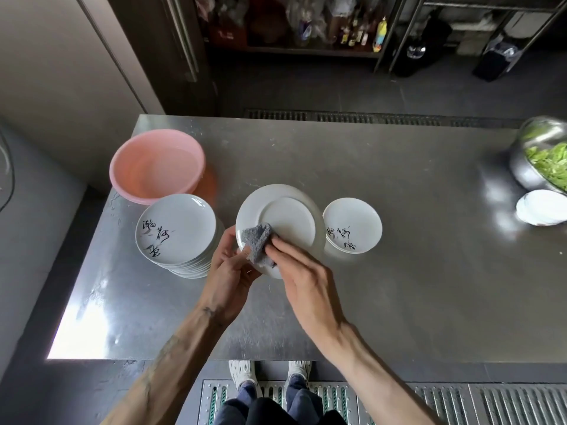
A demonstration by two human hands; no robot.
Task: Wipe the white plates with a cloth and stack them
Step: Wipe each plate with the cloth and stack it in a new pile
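- L hand (228, 271) grips rim of round white ceramic plate (288, 222), underside up, over grey steel table (399, 271).
- R hand (302, 271) holds small grey terry cloth (257, 243) on plate's near-left rim.
- Tall plate stack (175, 228) to its left, short plate stack (352, 225) to its right.

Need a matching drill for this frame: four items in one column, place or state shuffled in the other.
1. pink basin
2. grey cloth
3. held plate
4. metal bowl

A. holds green leaves
B. underside up, gripped by the left hand
C. far left corner of the table
D. under the right hand fingers, on the plate

Pairs: 1-C, 2-D, 3-B, 4-A
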